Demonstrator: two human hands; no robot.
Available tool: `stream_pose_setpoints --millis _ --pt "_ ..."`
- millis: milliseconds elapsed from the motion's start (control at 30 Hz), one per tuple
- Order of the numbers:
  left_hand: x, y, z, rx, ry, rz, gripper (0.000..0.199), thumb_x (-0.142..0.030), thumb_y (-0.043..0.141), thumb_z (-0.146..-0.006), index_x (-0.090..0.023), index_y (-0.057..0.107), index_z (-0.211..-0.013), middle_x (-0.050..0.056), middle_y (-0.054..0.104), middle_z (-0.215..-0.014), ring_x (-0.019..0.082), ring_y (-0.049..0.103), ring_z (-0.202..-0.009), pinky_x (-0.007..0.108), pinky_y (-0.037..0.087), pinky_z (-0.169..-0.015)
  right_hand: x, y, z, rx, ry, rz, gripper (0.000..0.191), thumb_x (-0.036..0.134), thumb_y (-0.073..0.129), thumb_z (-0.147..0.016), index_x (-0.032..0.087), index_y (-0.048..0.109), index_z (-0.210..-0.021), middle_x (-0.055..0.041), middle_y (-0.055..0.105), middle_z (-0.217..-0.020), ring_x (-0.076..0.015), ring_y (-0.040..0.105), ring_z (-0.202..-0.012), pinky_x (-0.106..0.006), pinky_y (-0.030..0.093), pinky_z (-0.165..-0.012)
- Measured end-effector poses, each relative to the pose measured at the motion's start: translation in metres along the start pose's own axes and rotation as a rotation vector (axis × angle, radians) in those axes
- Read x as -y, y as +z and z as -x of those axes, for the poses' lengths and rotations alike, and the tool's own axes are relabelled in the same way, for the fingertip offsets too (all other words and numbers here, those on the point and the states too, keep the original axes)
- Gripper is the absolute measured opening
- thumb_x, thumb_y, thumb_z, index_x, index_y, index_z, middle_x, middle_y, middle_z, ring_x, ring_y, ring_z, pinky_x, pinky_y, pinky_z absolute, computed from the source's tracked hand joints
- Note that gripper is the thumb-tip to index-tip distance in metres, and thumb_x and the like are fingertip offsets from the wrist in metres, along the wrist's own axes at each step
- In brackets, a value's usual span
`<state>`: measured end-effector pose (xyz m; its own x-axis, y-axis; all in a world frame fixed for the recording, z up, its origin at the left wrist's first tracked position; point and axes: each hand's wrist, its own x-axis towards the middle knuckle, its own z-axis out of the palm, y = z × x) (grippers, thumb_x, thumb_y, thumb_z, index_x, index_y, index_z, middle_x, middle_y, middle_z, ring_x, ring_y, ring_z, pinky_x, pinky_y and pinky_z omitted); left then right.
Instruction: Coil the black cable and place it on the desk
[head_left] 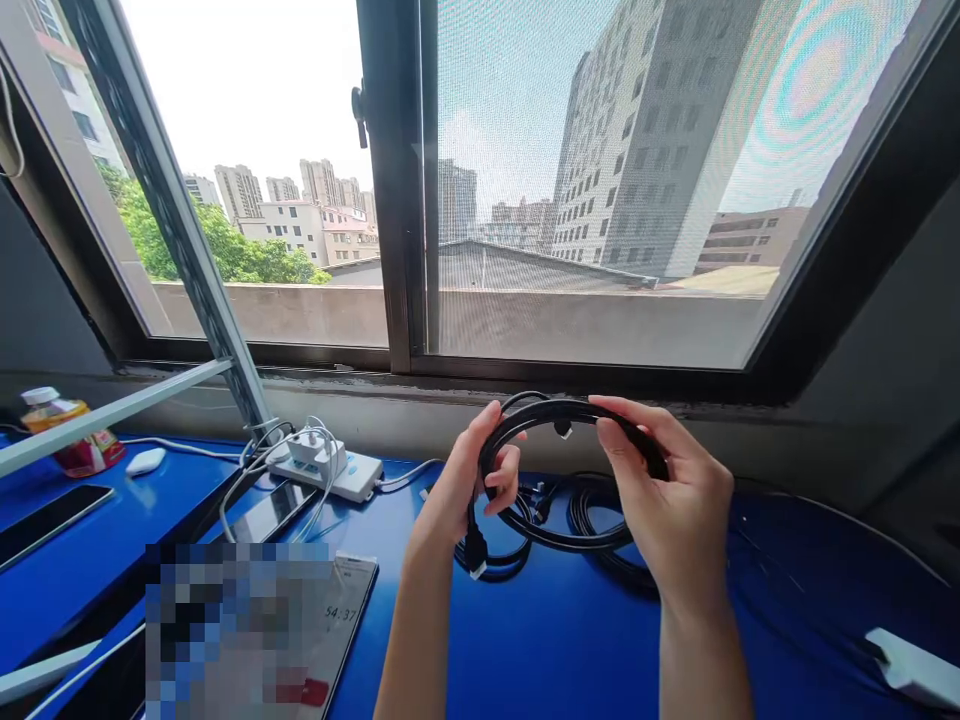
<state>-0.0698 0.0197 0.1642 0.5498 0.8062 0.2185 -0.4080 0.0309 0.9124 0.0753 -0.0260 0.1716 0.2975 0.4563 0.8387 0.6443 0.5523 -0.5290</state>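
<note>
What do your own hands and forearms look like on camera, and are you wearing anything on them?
The left hand and right hand are bare, with no gloves and no rings in sight, though some fingers are partly hidden. The left forearm and right forearm show no sleeve, watch, bracelet or marking.

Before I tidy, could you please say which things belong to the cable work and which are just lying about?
Job: black cable in left hand and right hand; probably the cable coils behind it.

Lying about: bottle, dark phone, white power strip.
</note>
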Motion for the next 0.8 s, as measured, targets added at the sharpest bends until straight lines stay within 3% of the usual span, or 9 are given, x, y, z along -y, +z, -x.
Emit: stream_pose_setpoints --millis 167,333,533,633,800 --pt "0.001 0.013 0.001 -0.177 0.175 -0.173 0.049 -0.062 0.066 -0.064 -0.019 0.043 -0.065 -0.012 0.027 -0.041 0.001 0.024 -0.027 0.017 0.013 -0.031 0.001 0.004 0.0 -0.037 -0.029 -0.006 0.014 0.034 0.06 -0.084 0.023 0.069 -0.085 -0.0018 0.065 -0.076 -0.0124 0.055 -0.062 -0.022 0.042 -0.049" --pt "0.001 0.023 0.0 -0.402 0.317 -0.267 0.053 -0.059 0.067 -0.065 -0.018 0.036 -0.051 -0.009 0.027 -0.042 0.002 0.023 -0.034 0.02 0.014 -0.035 0.002 0.007 0.002 -0.1 -0.022 0.013 0.014 0.032 0.059 -0.085 0.022 0.069 -0.085 -0.0014 0.065 -0.076 -0.0119 0.058 -0.064 -0.021 0.041 -0.048" --pt "0.003 0.024 0.001 -0.461 0.38 -0.413 0.046 -0.045 0.066 -0.071 -0.018 0.035 -0.051 -0.008 0.025 -0.046 0.003 0.021 -0.041 0.02 0.017 -0.038 0.002 0.013 0.002 -0.175 -0.021 0.03 0.016 0.033 0.06 -0.084 0.02 0.069 -0.083 -0.0032 0.067 -0.076 -0.013 0.059 -0.063 -0.021 0.042 -0.048" --pt "0.003 0.019 0.002 -0.404 0.367 -0.483 0.047 -0.044 0.066 -0.071 -0.018 0.034 -0.05 -0.007 0.028 -0.043 0.003 0.024 -0.04 0.02 0.018 -0.038 -0.002 0.013 0.001 -0.167 -0.021 0.024 0.018 0.035 0.059 -0.084 0.02 0.069 -0.083 -0.0038 0.067 -0.076 -0.0138 0.059 -0.064 -0.022 0.043 -0.049" --pt "-0.001 0.008 0.007 -0.104 0.172 -0.409 0.046 -0.048 0.064 -0.073 -0.018 0.036 -0.052 -0.005 0.04 -0.035 0.004 0.032 -0.031 0.019 0.021 -0.035 -0.006 0.009 -0.001 -0.088 -0.079 0.025 0.018 0.037 0.06 -0.083 0.022 0.069 -0.08 -0.0042 0.064 -0.082 -0.0137 0.057 -0.068 -0.021 0.042 -0.048"
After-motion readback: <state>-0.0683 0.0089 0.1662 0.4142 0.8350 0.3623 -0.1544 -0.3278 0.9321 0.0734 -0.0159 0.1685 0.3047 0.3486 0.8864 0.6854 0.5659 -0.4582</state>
